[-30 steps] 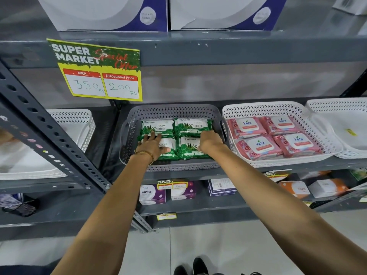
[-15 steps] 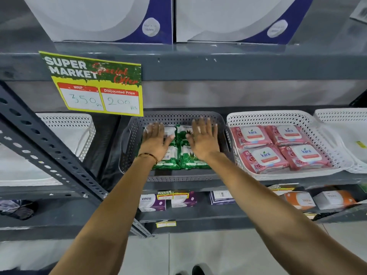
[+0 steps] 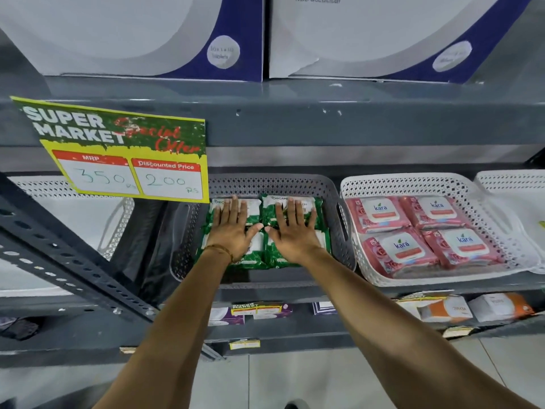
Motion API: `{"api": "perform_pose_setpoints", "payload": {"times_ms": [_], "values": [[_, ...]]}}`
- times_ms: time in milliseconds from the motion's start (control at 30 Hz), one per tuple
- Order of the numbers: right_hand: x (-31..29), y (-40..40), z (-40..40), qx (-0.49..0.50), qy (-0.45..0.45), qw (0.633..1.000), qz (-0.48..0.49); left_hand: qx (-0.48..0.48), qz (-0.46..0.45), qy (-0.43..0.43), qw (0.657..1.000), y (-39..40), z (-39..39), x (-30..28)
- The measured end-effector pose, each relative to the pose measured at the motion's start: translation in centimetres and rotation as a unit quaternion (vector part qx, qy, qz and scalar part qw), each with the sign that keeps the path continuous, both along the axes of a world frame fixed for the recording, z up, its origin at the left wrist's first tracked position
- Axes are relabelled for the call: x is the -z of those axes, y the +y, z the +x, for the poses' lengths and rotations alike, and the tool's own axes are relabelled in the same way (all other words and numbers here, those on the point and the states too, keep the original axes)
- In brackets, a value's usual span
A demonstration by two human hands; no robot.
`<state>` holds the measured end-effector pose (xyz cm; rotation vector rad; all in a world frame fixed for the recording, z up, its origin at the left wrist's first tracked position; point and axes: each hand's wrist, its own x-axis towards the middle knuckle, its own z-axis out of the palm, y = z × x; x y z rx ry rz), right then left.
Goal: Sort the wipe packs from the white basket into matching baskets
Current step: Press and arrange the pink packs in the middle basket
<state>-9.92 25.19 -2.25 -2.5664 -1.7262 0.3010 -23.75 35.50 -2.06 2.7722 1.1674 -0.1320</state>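
Several green wipe packs (image 3: 317,212) lie flat in a grey basket (image 3: 265,184) on the middle shelf. My left hand (image 3: 233,231) rests flat on the left packs, fingers spread. My right hand (image 3: 293,231) lies flat on the right packs, fingers spread too. Neither hand grips anything. To the right, a white basket (image 3: 413,184) holds several pink Kara wipe packs (image 3: 404,246) in two rows. Another white basket (image 3: 513,184) at the far right shows no packs in its visible part.
A white basket (image 3: 121,219) sits on the left shelf behind a slanted grey metal strut (image 3: 59,261). A yellow-green price sign (image 3: 124,154) hangs from the shelf above. Large white-and-blue boxes (image 3: 224,33) stand on the top shelf. Small boxes (image 3: 442,309) line the lower shelf.
My hands have slid from the front edge of the green packs onto their tops and flattened with fingers spread. The camera has tilted up slightly.
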Motion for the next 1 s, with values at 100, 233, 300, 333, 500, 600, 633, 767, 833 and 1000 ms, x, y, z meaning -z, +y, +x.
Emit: {"api": "perform_pose_setpoints", "payload": {"times_ms": [100, 233, 300, 333, 500, 600, 633, 767, 833, 1000], "values": [[-0.1, 0.0, 0.0, -0.001, 0.005, 1.0, 0.005, 0.0, -0.008, 0.004, 1.0, -0.1, 0.0, -0.2], [-1.1, -0.2, 0.0, 0.003, 0.039, 0.999, 0.004, -0.004, -0.034, 0.021, 0.999, -0.2, 0.2, -1.3], [-2.3, -0.5, 0.0, 0.011, 0.069, 0.996, 0.054, -0.013, -0.048, -0.007, 0.999, -0.6, 0.5, -2.0], [-3.0, -1.0, 0.3, 0.018, 0.07, 0.993, 0.096, -0.019, -0.048, -0.036, 0.998, -1.1, 0.8, -2.5], [-6.2, -5.2, 3.8, 0.065, 0.003, 0.975, 0.212, -0.012, -0.016, -0.139, 0.99, -4.5, 4.3, -4.7], [-7.1, -9.1, 7.5, 0.113, -0.007, 0.965, 0.236, 0.028, -0.005, -0.162, 0.986, -8.1, 8.5, -6.1], [-7.2, -10.4, 8.9, 0.126, -0.012, 0.962, 0.244, 0.042, -0.001, -0.173, 0.984, -9.4, 9.9, -6.5], [-6.8, -16.1, 15.4, 0.163, 0.011, 0.966, 0.202, 0.138, -0.032, -0.198, 0.97, -14.8, 16.0, -7.2], [-6.3, -18.4, 18.6, 0.171, 0.027, 0.971, 0.166, 0.19, -0.069, -0.156, 0.967, -16.9, 18.8, -6.9], [-5.5, -22.6, 25.5, 0.112, 0.093, 0.988, 0.05, 0.218, -0.073, -0.002, 0.973, -20.0, 23.8, -5.3]]}}
